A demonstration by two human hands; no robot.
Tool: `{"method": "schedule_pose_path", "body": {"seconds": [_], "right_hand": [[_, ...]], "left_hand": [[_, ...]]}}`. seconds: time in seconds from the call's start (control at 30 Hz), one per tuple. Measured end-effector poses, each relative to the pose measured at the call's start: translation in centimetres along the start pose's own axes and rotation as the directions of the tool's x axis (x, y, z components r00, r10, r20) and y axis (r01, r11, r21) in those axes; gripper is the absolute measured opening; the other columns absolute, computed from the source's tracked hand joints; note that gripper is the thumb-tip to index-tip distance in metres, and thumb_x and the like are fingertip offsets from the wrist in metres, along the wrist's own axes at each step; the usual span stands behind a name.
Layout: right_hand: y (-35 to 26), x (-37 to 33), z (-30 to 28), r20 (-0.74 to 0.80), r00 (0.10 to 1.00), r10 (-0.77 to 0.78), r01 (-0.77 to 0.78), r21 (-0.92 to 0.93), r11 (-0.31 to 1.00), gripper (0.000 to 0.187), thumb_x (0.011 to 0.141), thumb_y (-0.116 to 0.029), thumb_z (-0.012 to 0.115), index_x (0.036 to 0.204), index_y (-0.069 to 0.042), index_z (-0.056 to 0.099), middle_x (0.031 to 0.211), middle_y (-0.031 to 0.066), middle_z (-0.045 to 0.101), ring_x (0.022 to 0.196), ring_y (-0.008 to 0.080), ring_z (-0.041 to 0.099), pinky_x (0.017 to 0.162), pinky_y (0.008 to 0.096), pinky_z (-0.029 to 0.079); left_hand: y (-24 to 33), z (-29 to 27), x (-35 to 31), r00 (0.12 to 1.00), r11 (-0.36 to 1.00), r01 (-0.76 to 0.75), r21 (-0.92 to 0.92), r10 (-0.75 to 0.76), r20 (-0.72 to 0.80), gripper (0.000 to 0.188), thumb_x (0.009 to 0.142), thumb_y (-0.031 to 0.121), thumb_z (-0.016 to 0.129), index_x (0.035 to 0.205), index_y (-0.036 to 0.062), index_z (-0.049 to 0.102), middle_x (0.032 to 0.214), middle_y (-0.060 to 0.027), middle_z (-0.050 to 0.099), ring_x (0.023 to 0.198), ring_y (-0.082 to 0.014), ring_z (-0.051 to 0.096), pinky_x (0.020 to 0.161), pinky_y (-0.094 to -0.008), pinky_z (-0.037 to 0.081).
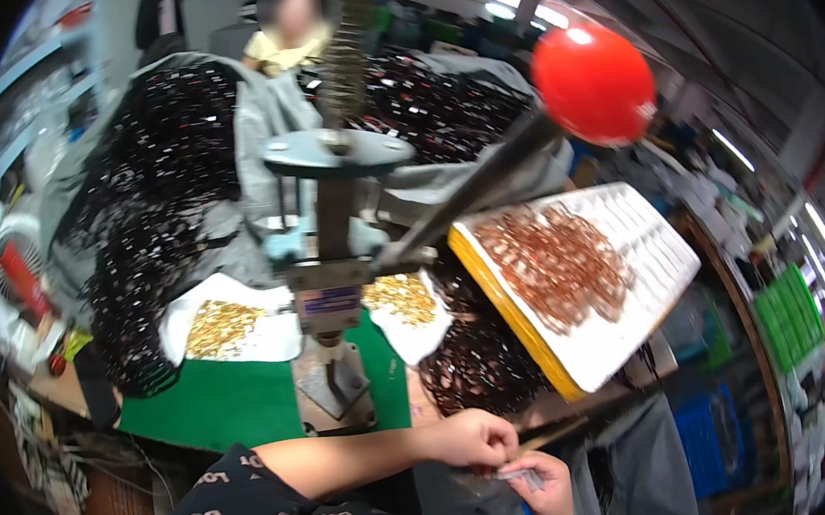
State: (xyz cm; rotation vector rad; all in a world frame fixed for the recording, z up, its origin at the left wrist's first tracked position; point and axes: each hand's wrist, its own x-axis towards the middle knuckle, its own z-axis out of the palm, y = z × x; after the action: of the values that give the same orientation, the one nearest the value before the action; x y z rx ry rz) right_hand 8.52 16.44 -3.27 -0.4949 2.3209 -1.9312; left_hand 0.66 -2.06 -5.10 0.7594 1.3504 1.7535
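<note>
My left hand (pixel 477 440) is curled shut in front of the work table, its arm crossing from the lower left. My right hand (pixel 545 485) is close beside it, fingers pinched around a small pale piece (pixel 524 475) whose kind I cannot make out. What the left fingers hold, if anything, is hidden. Beyond my hands stands a hand press (pixel 326 297) with a long lever ending in a red ball knob (pixel 596 85). Its square metal base (pixel 334 391) is on a green mat (pixel 217 409). Two white trays (pixel 285 336) with small gold metal pieces (pixel 224 328) flank it.
A tilted white slatted tray (pixel 649 263) with a yellow side bears coppery-brown loops (pixel 564 262). Dark glossy strands (pixel 164 143) heap on grey cloth (pixel 263 122). A fan (pixel 16 264) stands at left, a green crate (pixel 789 318) at right. Another person (pixel 290 44) is behind the heap.
</note>
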Motion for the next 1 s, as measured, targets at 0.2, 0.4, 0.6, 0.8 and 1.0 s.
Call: {"method": "schedule_pose_path", "body": {"seconds": [0.2,0.4,0.6,0.8,1.0], "right_hand": [[-1.1,-1.0,-0.2,0.161,0.953,0.258,-0.271,0.068,0.960,0.017,0.075,-0.015,0.066,0.081,0.001,0.065,0.080,0.0075,0.063,0.070,0.0142,0.056,0.063,0.0236,0.043],[0.5,-2.7,-1.7,-0.074,0.995,0.065,-0.044,0.254,0.966,0.023,0.080,-0.017,0.059,0.085,0.005,0.061,0.088,0.0106,0.061,0.074,0.0196,0.057,0.068,0.0316,0.046],[0.4,-2.2,-1.1,-0.364,0.926,-0.102,0.159,0.132,0.978,0.016,0.083,-0.012,0.057,0.092,0.001,0.057,0.085,0.0061,0.058,0.074,0.0143,0.055,0.069,0.0260,0.045],[-2.0,0.1,3.9,-0.482,0.876,0.032,0.192,0.409,0.892,0.029,0.094,-0.023,0.048,0.106,0.003,0.052,0.088,0.0114,0.060,0.077,0.0177,0.060,0.070,0.0296,0.050],[-2.2,3.1,5.9,-0.457,0.890,-0.001,0.226,0.439,0.869,0.035,0.095,-0.024,0.046,0.116,0.004,0.046,0.100,0.0121,0.058,0.089,0.0181,0.059,0.079,0.0298,0.048]], "left_hand": [[0.0,-0.1,-1.0,0.790,0.459,-0.492,0.740,0.593,0.157,0.010,0.076,0.010,0.060,0.085,0.0067,0.056,0.069,-0.0102,0.056,0.061,-0.0246,0.058,0.055,-0.0357,0.046],[-3.6,0.2,-1.7,0.945,0.356,-0.195,0.914,0.316,0.079,0.011,0.076,0.008,0.053,0.086,0.0075,0.057,0.083,-0.0125,0.058,0.083,-0.0303,0.058,0.068,-0.0399,0.048],[-2.8,2.6,-3.5,0.959,0.831,-0.178,0.527,0.267,-0.096,0.031,0.090,0.037,0.051,0.098,0.0074,0.060,0.085,-0.0134,0.061,0.079,-0.0267,0.059,0.071,-0.0361,0.046],[-3.6,4.1,-6.6,0.805,0.622,-0.230,0.749,0.554,-0.212,0.066,0.067,0.015,0.070,0.124,0.0020,0.040,0.109,-0.0199,0.054,0.100,-0.0366,0.054,0.085,-0.0416,0.044],[-1.4,2.5,-11.0,0.830,0.826,-0.075,0.559,0.363,-0.424,0.032,0.086,0.013,0.054,0.117,0.0051,0.049,0.085,-0.0121,0.061,0.073,-0.0232,0.059,0.067,-0.0327,0.047]]}}
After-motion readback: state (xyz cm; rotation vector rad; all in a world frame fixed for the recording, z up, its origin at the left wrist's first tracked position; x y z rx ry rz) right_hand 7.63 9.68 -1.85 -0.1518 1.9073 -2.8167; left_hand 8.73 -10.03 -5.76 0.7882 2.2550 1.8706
